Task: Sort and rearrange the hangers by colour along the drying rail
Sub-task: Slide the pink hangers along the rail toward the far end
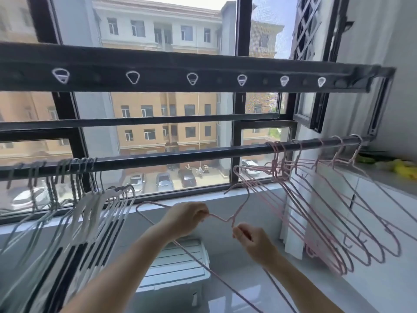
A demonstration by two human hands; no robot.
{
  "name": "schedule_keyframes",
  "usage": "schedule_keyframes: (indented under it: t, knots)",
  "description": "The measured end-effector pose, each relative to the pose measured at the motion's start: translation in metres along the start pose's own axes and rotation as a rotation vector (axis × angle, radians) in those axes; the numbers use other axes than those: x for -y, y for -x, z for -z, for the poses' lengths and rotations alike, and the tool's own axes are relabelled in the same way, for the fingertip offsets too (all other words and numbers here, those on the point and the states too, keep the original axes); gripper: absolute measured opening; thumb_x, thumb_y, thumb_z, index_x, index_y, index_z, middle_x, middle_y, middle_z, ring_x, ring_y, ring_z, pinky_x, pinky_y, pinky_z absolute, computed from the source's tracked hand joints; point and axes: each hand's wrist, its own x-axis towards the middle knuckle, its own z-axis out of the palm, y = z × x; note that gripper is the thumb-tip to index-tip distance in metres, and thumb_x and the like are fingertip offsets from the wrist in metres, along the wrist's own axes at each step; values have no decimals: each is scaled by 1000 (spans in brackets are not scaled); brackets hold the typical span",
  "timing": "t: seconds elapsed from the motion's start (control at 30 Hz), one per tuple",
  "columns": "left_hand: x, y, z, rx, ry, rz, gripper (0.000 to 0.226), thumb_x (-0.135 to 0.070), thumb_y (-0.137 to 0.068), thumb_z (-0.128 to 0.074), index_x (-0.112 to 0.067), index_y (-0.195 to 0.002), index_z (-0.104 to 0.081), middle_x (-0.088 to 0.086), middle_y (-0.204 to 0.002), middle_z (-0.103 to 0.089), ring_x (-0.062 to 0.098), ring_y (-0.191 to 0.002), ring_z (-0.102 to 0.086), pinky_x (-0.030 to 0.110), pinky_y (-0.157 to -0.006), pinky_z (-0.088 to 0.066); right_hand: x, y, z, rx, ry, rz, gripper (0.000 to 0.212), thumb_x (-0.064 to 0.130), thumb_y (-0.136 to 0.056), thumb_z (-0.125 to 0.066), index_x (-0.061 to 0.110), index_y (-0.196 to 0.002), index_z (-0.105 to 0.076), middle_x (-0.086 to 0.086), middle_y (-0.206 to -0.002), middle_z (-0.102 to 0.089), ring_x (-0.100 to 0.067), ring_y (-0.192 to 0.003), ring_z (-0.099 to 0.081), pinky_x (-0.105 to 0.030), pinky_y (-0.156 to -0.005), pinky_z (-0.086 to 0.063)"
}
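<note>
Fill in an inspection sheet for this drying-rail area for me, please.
Surface: grey ledge at the right, below the rail's end.
Job's things: drying rail; grey and white hangers bunched at its left; pink hangers at its right; one loose pink hanger off the rail.
Clutter: yellow and green things on the ledge, too blurred to name; white slatted box below.
Grippers: left hand and right hand both pinch the loose pink hanger.
Cables: nothing seen.
Surroundings: dark-framed window; buildings and parked cars outside.
</note>
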Motion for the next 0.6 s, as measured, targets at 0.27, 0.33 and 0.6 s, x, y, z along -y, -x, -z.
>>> schedule_keyframes:
  t: [0.27,0.33,0.6]
  knots:
    - [-26,-17,17,-288,8,-87,52,-31,-91,-52,-18,-139,-36,2,-145,-37,17,-134,-32,30,-112,-25,37,-40,52,-328,259,102,36,28,-96,-48,4,-73,-63,-7,-58,-59,-24,-56,-53,-32,-54,-39]
    - [-32,-15,27,-317,14,-75,52,-33,-91,-52,-19,-138,-37,0,-145,-36,17,-132,-33,31,-109,-27,40,-57,66,-382,301,72,36,26,-96,-48,2,-73,-63,-15,-63,-61,-29,-59,-54,-30,-52,-32]
    - [-23,4,59,-327,-7,31,43,-37,-89,-55,-22,-128,-49,1,-145,-35,19,-132,-32,31,-106,-28,28,-98,84,-412,475,-140,33,20,-96,-45,-1,-83,-66,-20,-80,-68,-29,-66,-58,-27,-60,-39]
